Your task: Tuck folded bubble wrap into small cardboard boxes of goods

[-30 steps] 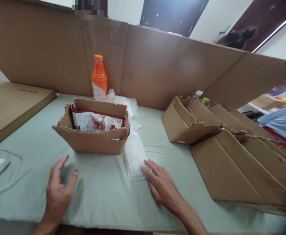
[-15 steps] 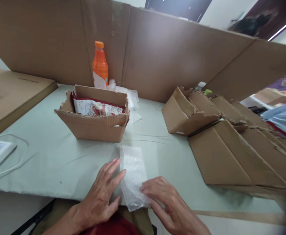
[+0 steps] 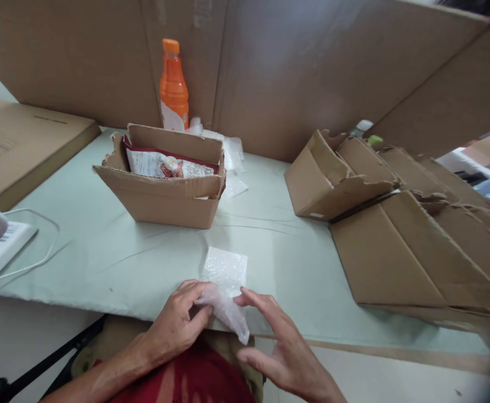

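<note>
A piece of clear bubble wrap lies at the table's front edge, flat and squarish at its far end. Its near end is crumpled and lifted, and a corner hangs toward my lap. My left hand pinches the left side of that near end between thumb and fingers. On the other side, my right hand is open, thumb and fingers spread; its fingertips are at the wrap's right edge, and I cannot tell whether they touch it. Whether something flat is inside the wrap is unclear.
Beyond the wrap stands an open cardboard box holding a printed packet. Behind it are an orange bottle and more bubble wrap. Several cardboard boxes line the right. A white device with a cable sits left.
The wrap's near end has been lifted and folded up, so its flat part looks shorter. My left hand has closed on it; my right hand has spread open. The view has tilted down.
</note>
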`<state>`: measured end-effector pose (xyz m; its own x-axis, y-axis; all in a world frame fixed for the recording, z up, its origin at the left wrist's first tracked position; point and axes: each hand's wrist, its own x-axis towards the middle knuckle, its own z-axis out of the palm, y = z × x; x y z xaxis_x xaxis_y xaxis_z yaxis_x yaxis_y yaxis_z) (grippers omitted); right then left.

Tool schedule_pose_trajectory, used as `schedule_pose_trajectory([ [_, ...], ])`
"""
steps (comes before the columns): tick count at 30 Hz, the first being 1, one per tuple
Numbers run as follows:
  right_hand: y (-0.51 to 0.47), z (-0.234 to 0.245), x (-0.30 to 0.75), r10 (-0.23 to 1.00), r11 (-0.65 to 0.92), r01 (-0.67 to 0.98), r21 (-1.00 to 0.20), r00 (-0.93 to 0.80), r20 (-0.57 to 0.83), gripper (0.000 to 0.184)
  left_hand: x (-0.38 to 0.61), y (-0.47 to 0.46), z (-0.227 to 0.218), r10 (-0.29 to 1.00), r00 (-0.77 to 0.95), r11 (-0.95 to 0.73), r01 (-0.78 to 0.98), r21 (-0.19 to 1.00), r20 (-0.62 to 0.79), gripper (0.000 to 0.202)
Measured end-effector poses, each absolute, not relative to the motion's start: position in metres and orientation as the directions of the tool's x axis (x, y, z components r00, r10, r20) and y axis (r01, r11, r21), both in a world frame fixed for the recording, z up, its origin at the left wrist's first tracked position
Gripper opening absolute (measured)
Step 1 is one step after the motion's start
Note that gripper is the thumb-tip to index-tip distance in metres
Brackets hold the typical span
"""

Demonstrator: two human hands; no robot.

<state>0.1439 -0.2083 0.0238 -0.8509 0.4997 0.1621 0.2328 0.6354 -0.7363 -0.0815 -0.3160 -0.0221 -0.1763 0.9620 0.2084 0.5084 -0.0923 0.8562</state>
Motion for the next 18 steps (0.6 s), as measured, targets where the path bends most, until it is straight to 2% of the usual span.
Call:
schedule_pose_trajectory([
  [4,-0.213,0.012,0.127,0.68,0.562,0.336,-0.756,-0.708,0.19,0.056,-0.08,-0.312,-0.021,0.954,-0.239,-0.026,0.53,0.848,0.179,0.037],
  [7,-0.21,0.005,0.118,0.773,0.474,0.423,-0.772,-0.619,0.135,0.037,-0.082,-0.31,-0.022,0.94,-0.265,-0.03,0.56,0.828,0.213,0.036],
  [11,-0.208,-0.008,0.111,0.786,0.442,0.498,-0.747,-0.616,0.054,0.037,-0.083,-0.305,-0.025,0.915,-0.286,-0.032,0.655,0.755,0.286,0.033],
  [13,-0.208,-0.013,0.111,0.771,0.521,0.524,-0.673,-0.627,0.109,0.04,-0.083,-0.303,-0.026,0.914,-0.264,-0.025,0.72,0.694,0.307,0.033],
  [18,-0.215,0.001,0.12,0.668,0.743,0.52,-0.422,-0.615,0.418,0.042,-0.083,-0.3,-0.029,0.932,-0.201,-0.016,0.811,0.586,0.303,0.038],
])
